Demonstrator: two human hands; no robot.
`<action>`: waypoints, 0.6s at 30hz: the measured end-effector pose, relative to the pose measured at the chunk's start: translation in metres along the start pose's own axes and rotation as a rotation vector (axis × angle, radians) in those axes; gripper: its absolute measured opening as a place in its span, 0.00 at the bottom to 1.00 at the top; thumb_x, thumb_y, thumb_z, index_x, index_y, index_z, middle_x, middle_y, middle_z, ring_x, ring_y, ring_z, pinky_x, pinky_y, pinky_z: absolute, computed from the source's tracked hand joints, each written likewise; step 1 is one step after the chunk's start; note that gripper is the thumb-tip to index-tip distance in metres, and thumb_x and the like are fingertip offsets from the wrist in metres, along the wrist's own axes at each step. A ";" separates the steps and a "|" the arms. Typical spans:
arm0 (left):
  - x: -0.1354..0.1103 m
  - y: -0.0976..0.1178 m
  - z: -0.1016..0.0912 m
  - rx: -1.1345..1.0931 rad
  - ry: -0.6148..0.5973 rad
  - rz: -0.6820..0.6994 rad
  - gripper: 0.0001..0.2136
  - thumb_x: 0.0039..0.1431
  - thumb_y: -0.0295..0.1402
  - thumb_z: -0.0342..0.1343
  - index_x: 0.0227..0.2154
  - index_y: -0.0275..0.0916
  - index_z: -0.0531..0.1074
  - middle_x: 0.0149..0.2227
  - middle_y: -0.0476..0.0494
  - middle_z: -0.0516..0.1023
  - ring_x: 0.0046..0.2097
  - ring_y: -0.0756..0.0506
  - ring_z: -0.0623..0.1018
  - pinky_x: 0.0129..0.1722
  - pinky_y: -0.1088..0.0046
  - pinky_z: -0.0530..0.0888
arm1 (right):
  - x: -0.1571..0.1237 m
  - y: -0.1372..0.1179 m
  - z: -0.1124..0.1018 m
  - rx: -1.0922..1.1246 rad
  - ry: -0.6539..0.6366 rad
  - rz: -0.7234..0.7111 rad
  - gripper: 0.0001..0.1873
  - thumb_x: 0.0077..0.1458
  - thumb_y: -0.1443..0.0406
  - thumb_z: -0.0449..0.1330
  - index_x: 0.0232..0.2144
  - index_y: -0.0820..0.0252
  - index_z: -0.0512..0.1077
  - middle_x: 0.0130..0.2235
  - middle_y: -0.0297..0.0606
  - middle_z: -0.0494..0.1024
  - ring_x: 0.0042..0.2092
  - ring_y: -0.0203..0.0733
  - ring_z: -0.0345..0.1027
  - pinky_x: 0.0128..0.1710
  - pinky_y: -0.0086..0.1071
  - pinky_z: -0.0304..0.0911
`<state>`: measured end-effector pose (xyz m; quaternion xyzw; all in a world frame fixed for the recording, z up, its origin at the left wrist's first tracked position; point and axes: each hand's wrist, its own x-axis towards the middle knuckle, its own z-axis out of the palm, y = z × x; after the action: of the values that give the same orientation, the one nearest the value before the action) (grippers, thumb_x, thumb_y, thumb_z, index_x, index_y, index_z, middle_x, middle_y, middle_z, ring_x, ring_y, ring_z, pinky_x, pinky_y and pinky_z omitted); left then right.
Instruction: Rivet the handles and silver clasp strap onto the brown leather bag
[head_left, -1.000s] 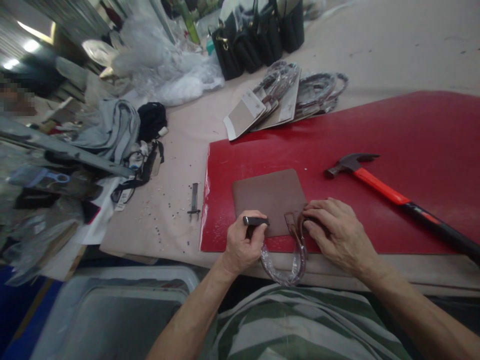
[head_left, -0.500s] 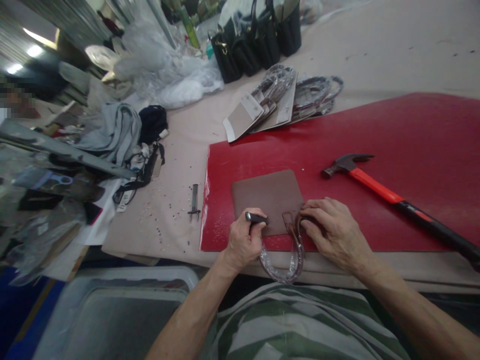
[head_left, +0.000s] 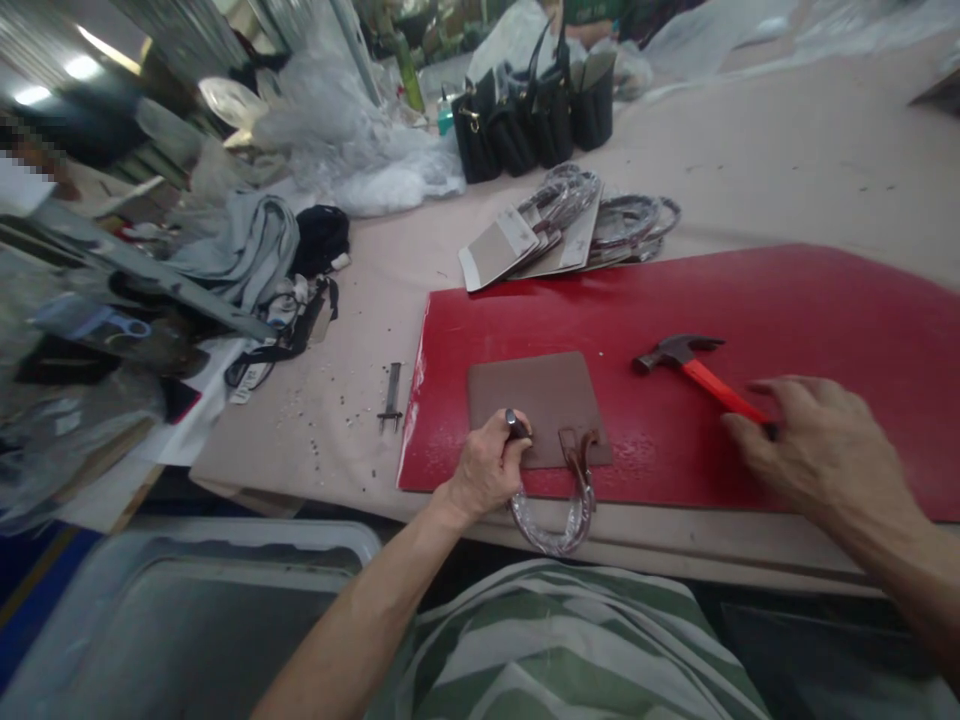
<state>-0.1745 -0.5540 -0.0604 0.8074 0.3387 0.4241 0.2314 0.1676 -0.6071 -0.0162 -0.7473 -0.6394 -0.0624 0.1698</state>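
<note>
A brown leather panel (head_left: 536, 400) lies on the red board (head_left: 750, 300) near its front left corner. A plastic-wrapped brown handle (head_left: 559, 515) hangs from the panel over the table edge. My left hand (head_left: 487, 470) is closed around a short dark metal tool (head_left: 514, 424) standing on the panel's near left corner. My right hand (head_left: 821, 450) lies over the orange shaft of a hammer (head_left: 686, 362), fingers curled onto it; the hammer's head rests on the red board.
A small metal tool (head_left: 390, 397) and scattered bits lie left of the board. Card-backed handles (head_left: 570, 220) and black bags (head_left: 536, 125) sit farther back. Clothes and plastic wrap (head_left: 247, 250) pile up at left. A grey bin (head_left: 187, 610) stands below the table edge.
My right hand left the wrapped handle and moved right onto the hammer's shaft. My left hand stays on the dark tool, now more upright. The view tilted slightly.
</note>
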 end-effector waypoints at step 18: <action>0.001 0.003 0.004 0.011 -0.014 -0.005 0.07 0.61 0.24 0.51 0.40 0.40 0.66 0.34 0.44 0.75 0.35 0.44 0.77 0.37 0.69 0.75 | -0.004 -0.093 -0.086 0.831 -0.259 0.385 0.25 0.57 0.40 0.56 0.29 0.53 0.67 0.22 0.35 0.69 0.20 0.37 0.60 0.18 0.30 0.55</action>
<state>-0.1693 -0.5559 -0.0599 0.8109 0.3415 0.4157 0.2303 0.0868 -0.6278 0.0790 -0.7228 -0.4758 0.3249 0.3815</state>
